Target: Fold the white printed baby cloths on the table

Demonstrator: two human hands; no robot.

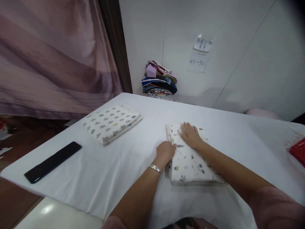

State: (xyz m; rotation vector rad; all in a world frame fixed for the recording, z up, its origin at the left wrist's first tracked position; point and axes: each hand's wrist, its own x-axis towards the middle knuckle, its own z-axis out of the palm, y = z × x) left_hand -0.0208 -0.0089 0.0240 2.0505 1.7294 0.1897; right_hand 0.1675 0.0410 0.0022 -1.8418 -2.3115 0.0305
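A folded white cloth with small printed plants and figures (190, 162) lies in front of me on the white-covered table (102, 168). My left hand (165, 152) grips its left edge, thumb on top and the other fingers curled out of sight at the side. Flat on the upper part of the same cloth rests my right hand (190, 135), its fingers stretched out. A second folded cloth with grey cloud-like prints (111, 122) lies farther left, apart from both hands.
A long black flat object (52, 162) lies near the table's left corner. Beyond the far edge a stack of folded fabrics (159, 81) stands against the wall. Something red (297, 151) is at the right edge. A pinkish curtain (54, 57) hangs at left.
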